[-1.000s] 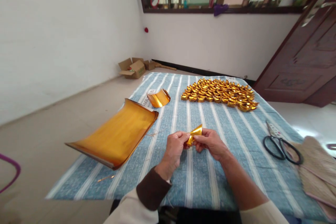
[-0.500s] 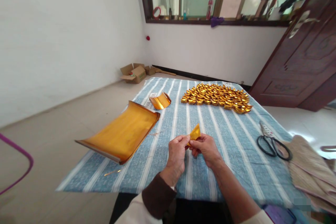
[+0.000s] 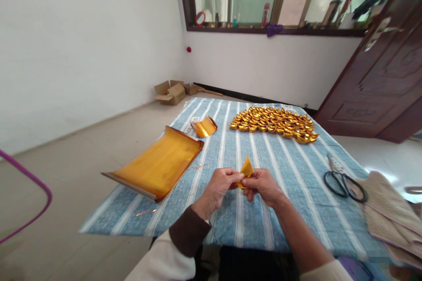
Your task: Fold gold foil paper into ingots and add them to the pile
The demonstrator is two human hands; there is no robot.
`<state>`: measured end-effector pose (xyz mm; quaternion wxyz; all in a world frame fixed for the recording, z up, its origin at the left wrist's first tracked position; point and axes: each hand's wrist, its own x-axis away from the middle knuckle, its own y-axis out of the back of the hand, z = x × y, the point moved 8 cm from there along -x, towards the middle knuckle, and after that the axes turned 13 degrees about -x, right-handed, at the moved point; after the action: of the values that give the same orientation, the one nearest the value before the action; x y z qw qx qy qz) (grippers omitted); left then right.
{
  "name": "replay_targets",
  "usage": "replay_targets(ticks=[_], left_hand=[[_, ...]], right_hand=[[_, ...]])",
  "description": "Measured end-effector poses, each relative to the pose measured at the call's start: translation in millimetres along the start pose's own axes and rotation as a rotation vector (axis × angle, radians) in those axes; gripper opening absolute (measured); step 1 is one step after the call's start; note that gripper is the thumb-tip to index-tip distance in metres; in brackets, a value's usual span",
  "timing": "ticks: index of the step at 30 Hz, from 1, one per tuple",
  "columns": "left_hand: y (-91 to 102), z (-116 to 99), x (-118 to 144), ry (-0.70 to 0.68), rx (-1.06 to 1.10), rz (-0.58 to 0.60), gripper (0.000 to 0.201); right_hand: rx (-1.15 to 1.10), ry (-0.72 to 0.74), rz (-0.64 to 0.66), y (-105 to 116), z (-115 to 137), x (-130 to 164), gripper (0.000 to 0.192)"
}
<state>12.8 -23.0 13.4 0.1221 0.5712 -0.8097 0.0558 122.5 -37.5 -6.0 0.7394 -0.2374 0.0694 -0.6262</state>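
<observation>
Both hands meet over the near middle of the blue striped cloth (image 3: 263,158), and between them stands a small piece of gold foil paper (image 3: 246,169), folded to a point that sticks up above the knuckles. The left hand (image 3: 220,185) pinches its left edge with thumb and fingertips, and the right hand (image 3: 263,186) pinches the right edge in the same way, so the paper is held clear of the cloth; the lower folds are hidden behind the fingers. This piece looks only partly shaped, a pointed fold and not yet the boat-like form of the finished ones. At the far side of the cloth lies a dense cluster of folded gold ingots (image 3: 275,123), many dozens touching one another, so much of the folding appears done. On the cloth's left edge a large curled stack of gold sheets (image 3: 158,163) overhangs the floor, and just beyond it a smaller curled gold strip (image 3: 204,127) rests, so plenty of paper seems left to work through. Black-handled scissors (image 3: 343,180) lie near the cloth's right edge, beside woven mats (image 3: 389,210).
</observation>
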Motion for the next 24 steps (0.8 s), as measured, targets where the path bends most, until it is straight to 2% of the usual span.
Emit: replay_targets(ticks=[3, 10, 16, 24], left_hand=[[1.8, 5, -3, 0.026, 0.014, 0.001, 0.019], [7.9, 14, -4, 0.016, 0.086, -0.114, 0.021], [6.8, 15, -3, 0.015, 0.11, -0.064, 0.021], [6.8, 10, -3, 0.0, -0.057, -0.012, 0.024]], right_hand=[[0.017, -0.001, -0.003, -2, -1, 0, 0.03], [0.029, 0.025, -0.015, -4, -3, 3, 0.032], [0.075, 0.011, -0.023, -2, -4, 4, 0.031], [0.158, -0.036, 0.014, 3, -5, 3, 0.028]])
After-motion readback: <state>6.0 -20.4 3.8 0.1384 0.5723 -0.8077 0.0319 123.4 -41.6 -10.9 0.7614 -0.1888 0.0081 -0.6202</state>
